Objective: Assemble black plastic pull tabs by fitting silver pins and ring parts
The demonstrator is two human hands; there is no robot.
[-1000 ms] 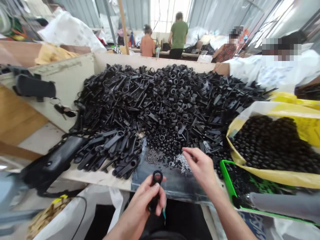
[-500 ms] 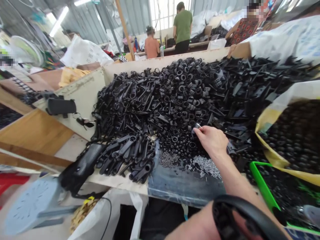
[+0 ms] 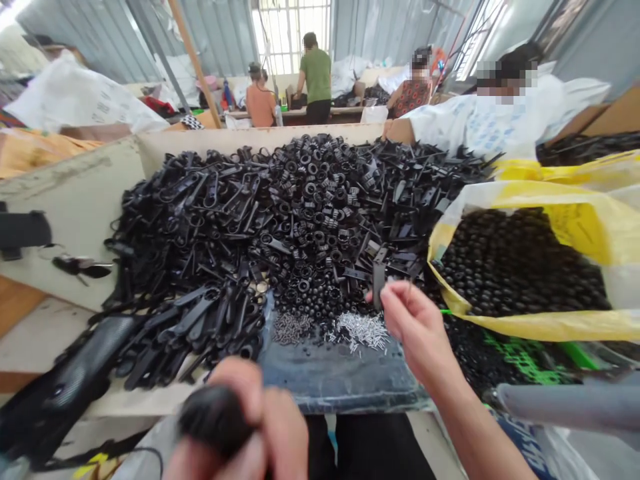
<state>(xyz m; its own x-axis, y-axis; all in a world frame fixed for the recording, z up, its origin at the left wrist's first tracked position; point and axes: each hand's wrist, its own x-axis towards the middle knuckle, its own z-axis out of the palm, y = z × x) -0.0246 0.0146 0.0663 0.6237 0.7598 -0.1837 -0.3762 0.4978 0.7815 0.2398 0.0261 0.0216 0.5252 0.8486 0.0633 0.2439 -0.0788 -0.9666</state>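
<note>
My right hand [image 3: 417, 327] is raised above the bench's front edge, its fingers pinched on a small flat black plastic part [image 3: 379, 280]. My left hand [image 3: 250, 433] is low and close to the camera, blurred, wrapped round a black plastic handle piece [image 3: 215, 419]. Just beyond my right hand lie a small heap of silver pins [image 3: 361, 329] and a smaller heap of dark screws [image 3: 290, 327] on a dark mat [image 3: 330, 373]. Behind them spreads a big pile of black plastic parts [image 3: 300, 213].
A yellow-and-white bag of small black round pieces [image 3: 520, 267] sits at the right, with a green crate [image 3: 570, 350] under it. A black pouch [image 3: 65, 387] lies at the left front. A person in white [image 3: 500, 120] works across the bench; others stand farther back.
My right hand has drawn back from the pile toward me, now pinching a black part. My left hand has moved into the lower middle of view with its handle piece.
</note>
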